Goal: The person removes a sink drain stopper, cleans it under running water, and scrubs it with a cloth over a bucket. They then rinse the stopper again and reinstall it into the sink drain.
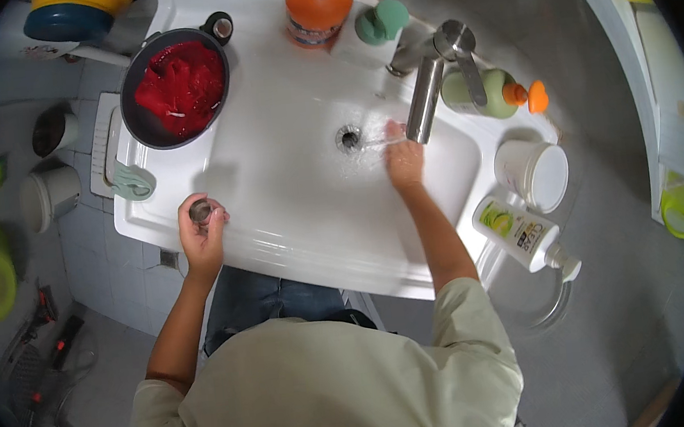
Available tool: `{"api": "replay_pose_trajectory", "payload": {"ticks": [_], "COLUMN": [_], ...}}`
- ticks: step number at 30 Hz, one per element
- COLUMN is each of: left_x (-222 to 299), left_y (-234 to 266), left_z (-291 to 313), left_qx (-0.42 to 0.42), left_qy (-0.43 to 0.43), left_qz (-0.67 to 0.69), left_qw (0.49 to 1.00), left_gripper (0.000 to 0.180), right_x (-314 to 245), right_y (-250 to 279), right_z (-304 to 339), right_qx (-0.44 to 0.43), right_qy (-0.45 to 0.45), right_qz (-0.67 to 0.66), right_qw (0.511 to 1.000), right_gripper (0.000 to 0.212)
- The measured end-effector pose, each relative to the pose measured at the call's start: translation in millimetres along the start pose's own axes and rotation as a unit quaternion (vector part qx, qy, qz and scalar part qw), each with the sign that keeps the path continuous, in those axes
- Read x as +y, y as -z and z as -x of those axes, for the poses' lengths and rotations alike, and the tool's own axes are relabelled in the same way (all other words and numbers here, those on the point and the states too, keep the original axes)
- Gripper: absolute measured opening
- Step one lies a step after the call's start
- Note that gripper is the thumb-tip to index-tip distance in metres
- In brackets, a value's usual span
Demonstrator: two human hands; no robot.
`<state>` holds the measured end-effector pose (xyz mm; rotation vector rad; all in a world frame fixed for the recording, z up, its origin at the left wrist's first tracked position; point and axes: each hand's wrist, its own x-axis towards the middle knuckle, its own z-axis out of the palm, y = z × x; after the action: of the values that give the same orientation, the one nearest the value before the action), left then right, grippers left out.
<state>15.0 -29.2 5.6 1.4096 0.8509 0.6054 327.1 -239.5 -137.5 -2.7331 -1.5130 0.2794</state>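
In my left hand, at the front left rim of the white sink, the fingers are wrapped round a small round cup-like cap, dark grey inside. My right hand is in the basin beneath the metal tap. Water runs over it and splashes toward the drain. The tap spout hides part of this hand; its fingers look stretched out, and nothing shows in them.
A dark pot with wet red cloth stands at the left, beside a green folded cloth or brush. Around the back and right rim are an orange bottle, a green pump bottle, a white tub and a white pump bottle.
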Motion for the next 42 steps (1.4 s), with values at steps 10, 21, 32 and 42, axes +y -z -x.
{"api": "replay_pose_trajectory", "payload": {"ticks": [10, 21, 32, 42], "left_x": [4.5, -14.8, -85.8, -50.7], "left_y": [-11.3, -85.6, -294.5, -224.3], "left_z": [2.8, -50.8, -132.7, -93.7], "left_qx": [-0.017, -0.163, -0.300, -0.275], "left_qy": [0.000, 0.122, 0.428, 0.187], "left_qz": [0.013, -0.092, 0.402, -0.150], "left_qw": [1.000, 0.975, 0.752, 0.931], "left_gripper": [0.033, 0.029, 0.031, 0.035], "right_x": [16.9, -50.1, -42.4, -64.0], "right_y": [2.2, 41.9, 193.0, 232.0], "right_z": [65.8, -66.2, 0.7, 6.1], "right_qx": [-0.007, -0.025, 0.176, 0.230], "right_qy": [-0.029, -0.393, -0.211, -0.065], "right_qz": [-0.058, -0.859, -0.302, -0.100], "right_qw": [0.998, 0.328, 0.913, 0.966], "right_gripper": [0.037, 0.036, 0.009, 0.058]}}
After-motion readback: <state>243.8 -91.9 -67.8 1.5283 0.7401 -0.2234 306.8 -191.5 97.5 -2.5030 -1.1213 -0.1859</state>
